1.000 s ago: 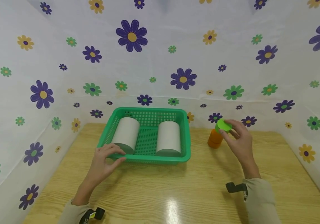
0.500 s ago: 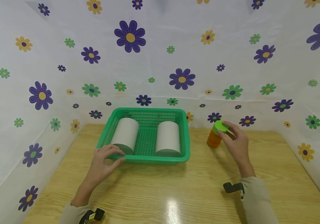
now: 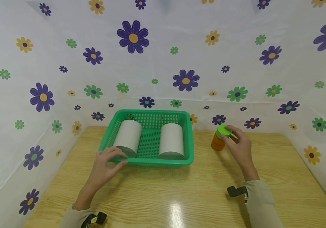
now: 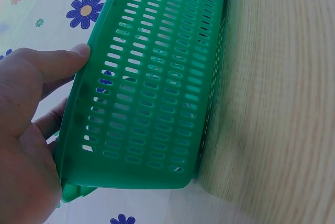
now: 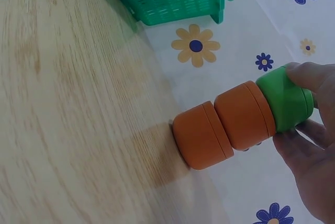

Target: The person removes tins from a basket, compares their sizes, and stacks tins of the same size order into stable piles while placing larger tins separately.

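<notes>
My right hand [image 3: 239, 147] pinches a small green rounded cylinder [image 3: 223, 130] between thumb and fingers. It sits at the top of an upright stack, over two orange rounded cylinders [image 5: 222, 124], each with a thin seam near one end. In the head view the orange part [image 3: 218, 143] stands on the table, right of the basket. My left hand [image 3: 106, 164] holds the front left rim of a green perforated basket [image 3: 151, 162]. The left wrist view shows the thumb at the rim of the basket [image 4: 141, 77] and other fingers behind it, partly hidden.
Two large white cylinders [image 3: 128, 136] lie in the basket, one at each side, with the bare slotted floor between them. The wooden table [image 3: 157, 193] ends at a flower-print cloth [image 3: 157, 57] behind and on both sides.
My right hand has moved slightly left and down with the green cylinder, which now sits more squarely over the orange ones. The left hand and the basket have stayed in place.
</notes>
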`<state>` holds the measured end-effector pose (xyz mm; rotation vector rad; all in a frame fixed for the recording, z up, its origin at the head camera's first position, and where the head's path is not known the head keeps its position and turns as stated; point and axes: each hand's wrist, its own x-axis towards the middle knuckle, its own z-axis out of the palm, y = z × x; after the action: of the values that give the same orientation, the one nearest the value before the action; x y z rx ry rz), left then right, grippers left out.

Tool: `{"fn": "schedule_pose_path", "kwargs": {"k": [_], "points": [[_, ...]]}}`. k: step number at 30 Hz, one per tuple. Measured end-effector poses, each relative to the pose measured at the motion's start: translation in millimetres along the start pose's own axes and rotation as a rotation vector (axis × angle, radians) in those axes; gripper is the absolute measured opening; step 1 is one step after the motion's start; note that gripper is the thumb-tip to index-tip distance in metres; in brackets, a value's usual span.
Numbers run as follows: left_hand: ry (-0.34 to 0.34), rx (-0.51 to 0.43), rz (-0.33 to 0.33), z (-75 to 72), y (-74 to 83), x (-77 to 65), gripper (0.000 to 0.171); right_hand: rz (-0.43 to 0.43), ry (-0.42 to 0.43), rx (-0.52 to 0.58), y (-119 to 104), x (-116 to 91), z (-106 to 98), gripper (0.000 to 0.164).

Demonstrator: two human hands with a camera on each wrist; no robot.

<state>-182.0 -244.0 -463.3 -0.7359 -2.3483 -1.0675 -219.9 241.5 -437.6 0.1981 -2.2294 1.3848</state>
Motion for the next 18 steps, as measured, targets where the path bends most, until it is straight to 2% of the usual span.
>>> {"fn": "schedule_pose_path", "kwargs": {"k": [12,18], "points": [[0.034,-0.015,0.038,0.2,2.1,0.8,0.031,0.007,-0.008,-0.035,-2.1,-0.5,0.4,0.04],[0.021,-0.009,0.024,0.2,1.6,0.4,0.029,-0.004,0.006,-0.053,-9.7,0.1,-2.3,0.041]]}}
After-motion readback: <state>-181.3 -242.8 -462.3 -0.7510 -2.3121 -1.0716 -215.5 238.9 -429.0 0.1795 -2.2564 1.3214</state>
